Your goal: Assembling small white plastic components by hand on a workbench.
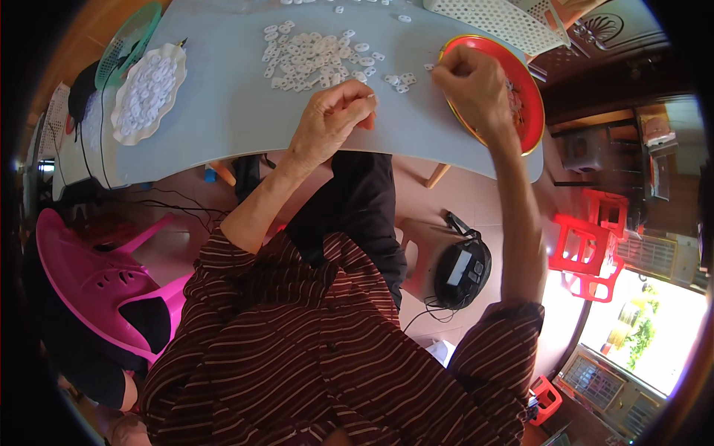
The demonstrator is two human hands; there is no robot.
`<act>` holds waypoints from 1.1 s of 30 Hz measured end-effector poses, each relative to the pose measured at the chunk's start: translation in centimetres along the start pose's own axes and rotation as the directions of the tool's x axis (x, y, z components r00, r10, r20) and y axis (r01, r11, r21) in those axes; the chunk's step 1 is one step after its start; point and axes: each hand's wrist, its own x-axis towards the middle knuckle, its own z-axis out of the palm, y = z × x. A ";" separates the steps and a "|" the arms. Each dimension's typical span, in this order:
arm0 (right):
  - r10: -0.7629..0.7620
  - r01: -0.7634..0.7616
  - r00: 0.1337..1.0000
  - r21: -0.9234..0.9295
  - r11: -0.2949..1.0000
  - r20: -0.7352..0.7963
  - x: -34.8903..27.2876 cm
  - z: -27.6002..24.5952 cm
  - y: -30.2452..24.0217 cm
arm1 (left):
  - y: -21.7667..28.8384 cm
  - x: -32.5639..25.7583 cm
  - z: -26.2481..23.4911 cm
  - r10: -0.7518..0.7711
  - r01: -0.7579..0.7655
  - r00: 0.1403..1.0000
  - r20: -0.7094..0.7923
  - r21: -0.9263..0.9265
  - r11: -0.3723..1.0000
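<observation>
My left hand (pixel 335 115) is closed in a pinch above the near part of the grey table (pixel 223 119). A small pale spot shows at its fingertips; I cannot make out whether it is a nail or a held piece. Just beyond it lies a loose pile of small white two-holed pieces (pixel 316 59). My right hand (pixel 476 85) hovers over the left rim of a red oval tray (pixel 529 123), fingers curled together. What those fingers hold, if anything, is hidden. Small items lie in the tray, partly behind my wrist. A few white pieces (pixel 401 82) sit between my hands.
A scalloped white dish (pixel 125 123) full of white pieces stands at the left, beside a green basket (pixel 145 33). At the far right is a white perforated basket (pixel 491 26). A pink chair (pixel 97 279), a black bag (pixel 462 273) and red stools (pixel 580 245) are around me.
</observation>
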 end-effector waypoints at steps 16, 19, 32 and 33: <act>0.090 -0.112 0.993 0.828 0.549 0.075 -4.8 6.6 -0.4 | 0.0 0.1 0.3 0.007 -0.005 0.999 -0.040 0.052 0.999; 0.102 -0.103 0.993 0.817 0.567 0.054 -4.9 6.7 -0.7 | 0.0 0.1 0.4 0.005 -0.003 0.999 -0.035 0.040 0.999; 0.115 -0.064 0.993 0.857 0.511 0.005 -5.3 7.2 -0.8 | -0.5 -0.1 1.4 0.055 -0.060 0.995 -0.088 -0.047 0.997; 0.104 -0.040 0.994 0.854 0.519 -0.017 -5.3 7.2 -0.7 | -0.5 -0.1 1.3 0.049 -0.051 0.996 -0.077 -0.019 0.999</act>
